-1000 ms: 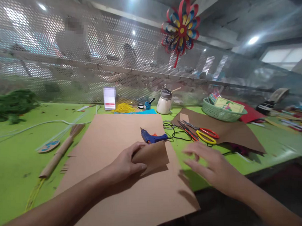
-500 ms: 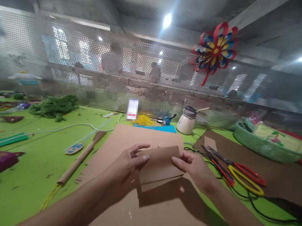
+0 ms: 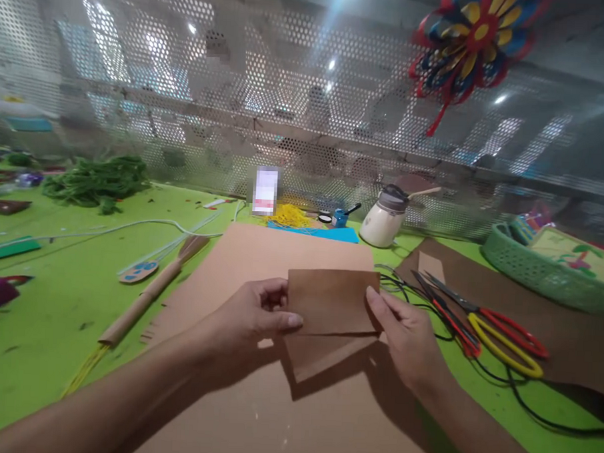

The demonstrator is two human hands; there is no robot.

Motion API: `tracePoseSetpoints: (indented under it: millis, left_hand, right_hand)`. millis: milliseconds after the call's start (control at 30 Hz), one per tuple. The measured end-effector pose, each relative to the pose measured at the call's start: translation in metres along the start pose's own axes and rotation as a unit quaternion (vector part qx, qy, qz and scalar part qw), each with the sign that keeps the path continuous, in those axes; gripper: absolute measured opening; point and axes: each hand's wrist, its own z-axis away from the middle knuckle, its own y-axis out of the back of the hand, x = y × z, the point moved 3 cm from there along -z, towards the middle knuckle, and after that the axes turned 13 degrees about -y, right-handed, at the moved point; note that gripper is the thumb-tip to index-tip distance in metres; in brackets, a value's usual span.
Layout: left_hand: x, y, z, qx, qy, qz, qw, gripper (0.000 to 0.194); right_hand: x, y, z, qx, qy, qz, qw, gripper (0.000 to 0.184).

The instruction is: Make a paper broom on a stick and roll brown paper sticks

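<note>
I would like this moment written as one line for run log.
left hand: holds left end of brown paper | right hand: holds its right end | beneath: larger paper sheet | farther right: scissors

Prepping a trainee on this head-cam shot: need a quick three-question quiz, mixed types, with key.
1. Multiple choice. What do the left grip and the right grip hold between them?
A) the hanging flower ornament
B) the brown paper piece
C) the blue sheet

2. True or false. As pictured, the lidded jar stands to the left of the green basket.

3. Fill in. One handle loop of the scissors is red; the other is ____.

Key: 1. B; 2. true; 3. yellow
</note>
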Motion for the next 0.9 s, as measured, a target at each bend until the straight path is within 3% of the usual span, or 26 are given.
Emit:
tracePoseSetpoints:
  millis: [133, 267, 333, 433, 567, 700, 900]
  left_hand:
    - [-0.008, 0.007, -0.003, -0.031, 0.011, -0.056, 0.998, 0.048]
    - [-0.011, 0.014, -0.002, -0.015, 0.013, -0.072, 0.997, 0.046]
    - [-0.011, 0.018, -0.002, 0.006, 0.018, -0.080, 0.997, 0.045]
    - [-0.008, 0.021, -0.003, 0.007, 0.032, -0.087, 0.996, 0.040]
    - [-0.008, 0.022, -0.002, 0.026, 0.049, -0.048, 0.997, 0.034]
    - [-0.010, 0.022, 0.000, 0.061, 0.049, 0.020, 0.997, 0.030]
    - [-0.004, 0.033, -0.004, 0.082, 0.038, -0.025, 0.996, 0.026]
  right_hand:
    - [0.007, 0.000, 0.001, -0.010, -0.063, -0.023, 0.998, 0.044]
    - [0.004, 0.002, 0.002, 0.033, 0.011, -0.006, 0.999, 0.043]
    - [0.004, 0.006, -0.002, 0.049, 0.015, -0.021, 0.998, 0.042]
    - [0.001, 0.021, -0.011, 0.111, -0.003, -0.136, 0.984, 0.035]
    - [-0.004, 0.046, -0.022, 0.195, 0.006, -0.308, 0.931, 0.031]
    - [-0.004, 0.051, -0.027, 0.161, 0.008, -0.333, 0.929, 0.034]
    - [0.004, 0.052, -0.032, 0.153, 0.016, -0.345, 0.926, 0.041]
